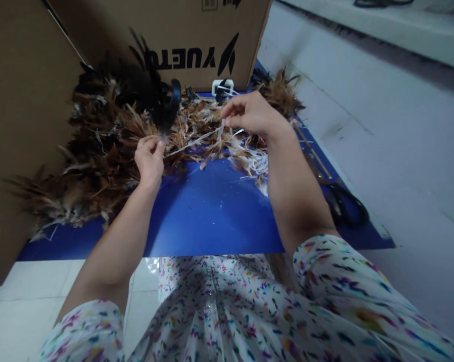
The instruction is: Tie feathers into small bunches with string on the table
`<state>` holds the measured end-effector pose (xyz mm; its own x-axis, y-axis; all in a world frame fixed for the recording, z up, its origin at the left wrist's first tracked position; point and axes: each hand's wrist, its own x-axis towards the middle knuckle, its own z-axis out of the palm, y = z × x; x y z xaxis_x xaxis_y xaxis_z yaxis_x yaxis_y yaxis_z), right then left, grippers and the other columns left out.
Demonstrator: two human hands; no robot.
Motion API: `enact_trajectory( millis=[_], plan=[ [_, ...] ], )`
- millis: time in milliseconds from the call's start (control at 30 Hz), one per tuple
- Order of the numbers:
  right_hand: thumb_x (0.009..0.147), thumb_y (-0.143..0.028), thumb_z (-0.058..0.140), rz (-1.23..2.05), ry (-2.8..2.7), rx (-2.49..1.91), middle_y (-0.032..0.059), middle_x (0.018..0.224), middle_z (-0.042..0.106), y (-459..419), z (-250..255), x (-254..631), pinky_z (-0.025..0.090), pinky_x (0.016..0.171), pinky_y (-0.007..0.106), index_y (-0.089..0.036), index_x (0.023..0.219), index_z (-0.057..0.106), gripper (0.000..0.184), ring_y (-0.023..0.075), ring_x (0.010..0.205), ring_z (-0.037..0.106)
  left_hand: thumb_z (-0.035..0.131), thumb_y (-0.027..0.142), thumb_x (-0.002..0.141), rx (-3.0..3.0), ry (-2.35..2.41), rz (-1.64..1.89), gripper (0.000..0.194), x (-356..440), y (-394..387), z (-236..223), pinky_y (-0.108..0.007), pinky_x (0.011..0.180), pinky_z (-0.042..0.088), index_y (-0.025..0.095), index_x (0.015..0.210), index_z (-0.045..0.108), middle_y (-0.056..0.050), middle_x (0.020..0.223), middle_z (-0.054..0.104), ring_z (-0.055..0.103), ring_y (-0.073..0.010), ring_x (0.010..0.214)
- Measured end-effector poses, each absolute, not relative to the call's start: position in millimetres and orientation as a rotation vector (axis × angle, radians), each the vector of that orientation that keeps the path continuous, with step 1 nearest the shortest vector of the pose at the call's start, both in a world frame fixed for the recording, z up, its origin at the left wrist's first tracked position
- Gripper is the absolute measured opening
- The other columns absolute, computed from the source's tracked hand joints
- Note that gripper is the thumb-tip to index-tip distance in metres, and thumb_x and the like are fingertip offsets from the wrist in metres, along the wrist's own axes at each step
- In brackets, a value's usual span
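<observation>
My left hand (150, 155) pinches the base of a bunch of dark feathers (159, 95), whose tips point up and away. A thin whitish string (193, 143) stretches from there to my right hand (251, 114), where thumb and fingers pinch its other end. Both hands are over the far part of a blue tabletop (212, 211). Behind and left of them lies a large heap of brown and black feathers (109, 146). Loose white strips (257, 160) lie just below my right hand.
Black-handled scissors (346, 206) and a thin stick (313, 153) lie at the right edge. A large cardboard box (197, 30) stands behind the feathers, and another cardboard panel (26, 100) rises at left. A white plastic piece (216, 86) sits by the box. A pale wall (363, 120) borders the right.
</observation>
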<state>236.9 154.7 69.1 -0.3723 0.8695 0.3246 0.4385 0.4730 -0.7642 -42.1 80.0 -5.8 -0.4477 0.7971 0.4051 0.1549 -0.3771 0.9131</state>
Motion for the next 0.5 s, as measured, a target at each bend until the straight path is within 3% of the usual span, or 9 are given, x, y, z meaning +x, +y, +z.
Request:
enact_trajectory(
  millis=[267,367,500],
  plan=[
    [0.07,-0.007,0.073,0.59,-2.077,-1.134,0.0024,0.07,0.067,143.7,79.0,227.2,0.05,0.075,0.036,-0.02,0.075,0.071,0.014,0.0191,0.074,0.061,0.075,0.011,0.075,1.564,1.639,1.751,0.012,-49.7,79.4,-2.5,-0.027,0.096,0.045,0.019,0.067,0.069,-0.002,0.074,0.058,0.057,-0.018,0.085],
    [0.071,-0.006,0.067,0.411,-2.098,-1.151,0.0032,0.072,0.069,140.9,81.6,227.8,0.051,0.075,0.036,-0.019,0.076,0.071,0.015,0.0196,0.074,0.063,0.074,0.014,0.076,1.606,1.824,1.669,0.008,-50.0,75.1,2.8,-0.034,0.107,0.042,0.019,0.072,0.068,-0.004,0.087,0.061,0.058,-0.0213,0.1],
    [0.073,-0.015,0.067,0.427,-2.138,-1.073,0.0032,0.077,0.074,137.1,83.5,225.1,0.055,0.071,0.033,-0.02,0.078,0.071,0.008,0.0204,0.075,0.067,0.072,0.015,0.078,1.658,2.044,1.644,0.005,-48.3,68.2,13.5,-0.043,0.114,0.036,0.019,0.079,0.069,-0.009,0.11,0.063,0.055,-0.0268,0.12]
  ],
)
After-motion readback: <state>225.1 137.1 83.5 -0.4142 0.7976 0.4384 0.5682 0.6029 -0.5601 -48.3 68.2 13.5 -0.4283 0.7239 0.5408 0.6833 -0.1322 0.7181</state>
